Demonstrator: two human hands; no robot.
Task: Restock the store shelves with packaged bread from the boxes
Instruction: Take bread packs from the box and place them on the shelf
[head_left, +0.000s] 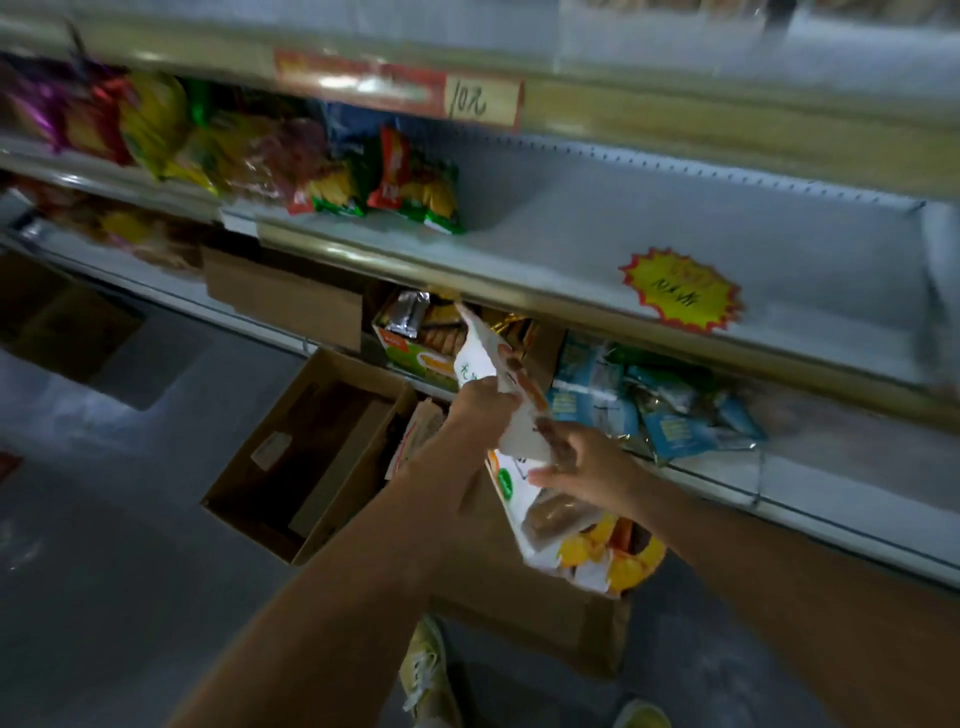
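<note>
Left hand (480, 402) fingers clench the upright white plastic bread packet (511, 395); right hand (582, 460) fingers grip its lower edge, above the open brown cardboard box (550, 613).

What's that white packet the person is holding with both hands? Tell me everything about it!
The white packet is a flat, glossy plastic bread bag with green writing near its top and brown food pictures on its front. It is tilted, its top corner pointing up toward the shelf edge. The left hand grips its upper part and the right hand holds its lower end. Just below it hangs a second packet showing yellow pieces. The picture is blurry, so the words cannot be read.
</note>
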